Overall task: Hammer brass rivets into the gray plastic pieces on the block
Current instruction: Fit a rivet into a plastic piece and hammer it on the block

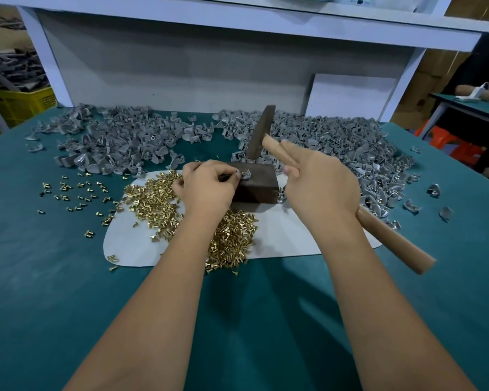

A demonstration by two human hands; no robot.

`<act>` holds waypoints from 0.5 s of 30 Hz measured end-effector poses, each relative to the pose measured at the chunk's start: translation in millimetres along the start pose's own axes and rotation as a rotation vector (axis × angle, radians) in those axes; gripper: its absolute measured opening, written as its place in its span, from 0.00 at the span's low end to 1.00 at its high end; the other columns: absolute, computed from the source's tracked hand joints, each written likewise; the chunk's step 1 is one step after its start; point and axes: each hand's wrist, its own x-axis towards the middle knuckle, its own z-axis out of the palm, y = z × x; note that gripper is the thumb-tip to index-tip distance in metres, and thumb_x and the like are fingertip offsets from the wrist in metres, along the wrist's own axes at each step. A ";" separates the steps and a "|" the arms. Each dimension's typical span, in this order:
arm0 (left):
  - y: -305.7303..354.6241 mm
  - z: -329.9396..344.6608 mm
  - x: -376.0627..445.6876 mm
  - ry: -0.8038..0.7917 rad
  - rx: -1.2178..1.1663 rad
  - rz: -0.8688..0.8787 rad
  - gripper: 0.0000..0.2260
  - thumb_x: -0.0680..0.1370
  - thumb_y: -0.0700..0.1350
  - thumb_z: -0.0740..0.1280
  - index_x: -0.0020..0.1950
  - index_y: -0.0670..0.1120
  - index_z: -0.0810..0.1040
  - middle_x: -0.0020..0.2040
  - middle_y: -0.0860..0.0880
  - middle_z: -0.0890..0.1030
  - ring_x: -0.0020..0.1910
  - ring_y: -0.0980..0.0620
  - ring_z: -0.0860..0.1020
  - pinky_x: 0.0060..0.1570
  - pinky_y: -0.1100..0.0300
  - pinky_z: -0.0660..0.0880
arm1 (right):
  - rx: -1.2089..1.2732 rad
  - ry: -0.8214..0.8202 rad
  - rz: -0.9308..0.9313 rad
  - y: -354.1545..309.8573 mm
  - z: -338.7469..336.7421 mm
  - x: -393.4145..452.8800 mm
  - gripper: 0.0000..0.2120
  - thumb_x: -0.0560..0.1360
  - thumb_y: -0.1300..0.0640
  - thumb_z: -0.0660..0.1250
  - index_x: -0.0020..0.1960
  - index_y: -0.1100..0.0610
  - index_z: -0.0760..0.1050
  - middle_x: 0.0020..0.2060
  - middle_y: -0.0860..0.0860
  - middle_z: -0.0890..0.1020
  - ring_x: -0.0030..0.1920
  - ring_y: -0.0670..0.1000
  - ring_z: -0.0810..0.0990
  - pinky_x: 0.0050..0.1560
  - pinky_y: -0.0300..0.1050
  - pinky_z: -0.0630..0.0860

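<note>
No writing or brand can be read anywhere on this bench. The only container is a yellow crate (17,104) at 10 o'clock beyond the table edge; gray stuff lies above it, too blurred to name.

On the green table (54,277) the dark block (259,183) stands near the centre, on a white sheet (288,238). A gray plastic piece (244,176) with a brass rivet (243,172) in it lies on the top of the block, at its 9 o'clock edge. The left hand (206,187) pinches this piece with curled fingertips.

The right hand (319,184) is closed around the wooden handle of the hammer (390,238), with the index finger stretched along it. The hammer head (261,131) is raised above the block, at 12 o'clock from it.

The pile of loose brass rivets (158,198) covers the sheet from 9 to 6 o'clock of the block. The gray plastic pieces (119,136) are heaped from 10 to 3 o'clock. A white board (350,94) leans at 1 o'clock.
</note>
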 end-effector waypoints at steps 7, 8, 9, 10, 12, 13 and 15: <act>-0.1 1.0 0.7 0.015 0.022 -0.010 0.03 0.76 0.55 0.70 0.46 0.61 0.84 0.54 0.64 0.80 0.67 0.51 0.63 0.63 0.47 0.55 | -0.051 -0.052 -0.022 -0.1 4.6 -1.4 0.20 0.79 0.53 0.61 0.68 0.36 0.67 0.46 0.50 0.82 0.42 0.58 0.79 0.34 0.44 0.65; -0.1 1.5 1.0 0.018 0.011 -0.012 0.03 0.76 0.55 0.70 0.46 0.61 0.84 0.54 0.64 0.81 0.66 0.51 0.63 0.63 0.47 0.54 | -0.041 -0.006 -0.014 -0.1 3.3 -0.1 0.20 0.79 0.53 0.61 0.68 0.36 0.67 0.46 0.51 0.82 0.42 0.58 0.79 0.33 0.44 0.64; 0.1 2.1 1.3 0.021 0.002 -0.015 0.03 0.76 0.55 0.71 0.45 0.60 0.84 0.53 0.64 0.81 0.66 0.51 0.63 0.63 0.48 0.54 | -0.033 0.044 -0.002 -0.8 2.1 -0.4 0.21 0.79 0.52 0.61 0.69 0.36 0.66 0.45 0.51 0.81 0.39 0.57 0.77 0.31 0.43 0.62; 0.1 2.3 1.4 0.023 -0.002 -0.018 0.03 0.75 0.55 0.71 0.45 0.60 0.84 0.52 0.64 0.81 0.66 0.51 0.63 0.63 0.48 0.54 | -0.032 0.078 0.001 -2.1 1.3 -1.7 0.21 0.79 0.52 0.61 0.70 0.36 0.65 0.44 0.50 0.81 0.37 0.56 0.75 0.29 0.42 0.60; -0.2 2.1 1.2 0.024 0.011 -0.013 0.03 0.76 0.55 0.71 0.45 0.60 0.84 0.53 0.64 0.81 0.66 0.51 0.64 0.61 0.48 0.54 | -0.067 0.026 -0.030 -3.3 3.5 -4.7 0.21 0.79 0.52 0.61 0.70 0.35 0.65 0.45 0.50 0.81 0.38 0.56 0.76 0.31 0.43 0.62; -0.2 1.5 1.0 0.023 0.025 -0.010 0.03 0.76 0.55 0.70 0.46 0.61 0.84 0.53 0.64 0.81 0.66 0.51 0.64 0.61 0.48 0.54 | -0.082 -0.041 -0.044 -3.4 4.9 -5.2 0.21 0.79 0.52 0.61 0.69 0.35 0.65 0.46 0.50 0.81 0.40 0.56 0.77 0.33 0.44 0.64; -0.6 0.9 0.5 0.019 0.043 -0.008 0.04 0.77 0.56 0.69 0.46 0.61 0.84 0.53 0.64 0.80 0.66 0.51 0.64 0.60 0.49 0.54 | -0.070 -0.115 -0.043 -2.4 2.9 -2.0 0.20 0.80 0.53 0.60 0.69 0.36 0.66 0.47 0.50 0.82 0.41 0.55 0.77 0.36 0.44 0.66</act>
